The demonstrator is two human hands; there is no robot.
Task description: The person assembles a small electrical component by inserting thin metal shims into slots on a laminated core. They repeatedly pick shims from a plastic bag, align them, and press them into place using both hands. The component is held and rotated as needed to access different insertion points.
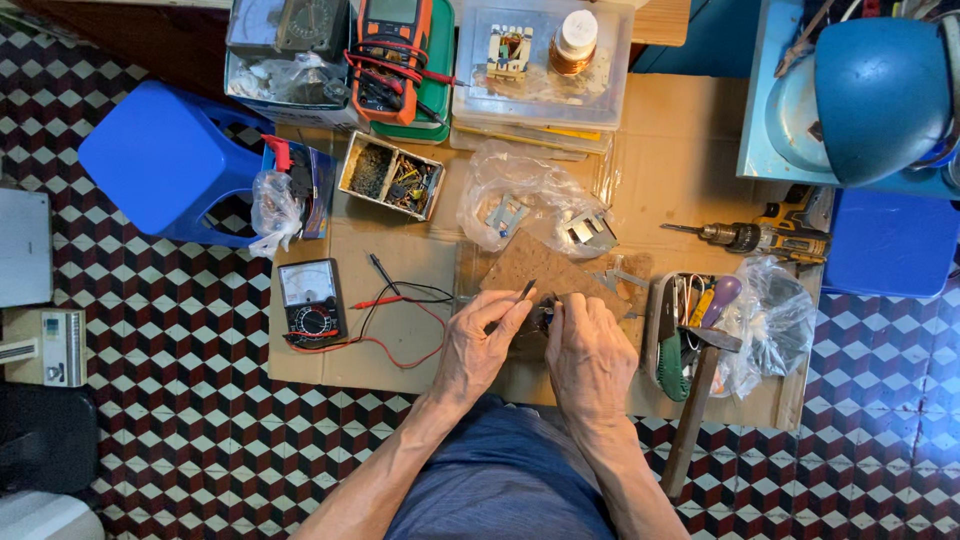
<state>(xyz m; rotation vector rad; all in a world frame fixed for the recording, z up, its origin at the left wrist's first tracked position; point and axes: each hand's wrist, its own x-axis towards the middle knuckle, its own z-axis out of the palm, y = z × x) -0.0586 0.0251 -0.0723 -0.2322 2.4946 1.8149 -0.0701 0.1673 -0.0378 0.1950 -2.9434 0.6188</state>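
Pinched between left hand thumb and forefinger: a thin dark tool, slanting up and away. Curled around a small dark part between both hands: right hand fingers, exact hold hidden. Part low over the cardboard sheet, just beside the left fingertips, near the sheet's near edge. Open cardboard only left of the hands, up to the red and black test leads; crowded on the right by a hammer, its handle jutting past the edge onto the chequered tiles. Brown board just beyond the hands. Counted: two hands, two meters, namely one analogue meter and one orange multimeter; one cordless drill; one blue stool; one divided parts box.
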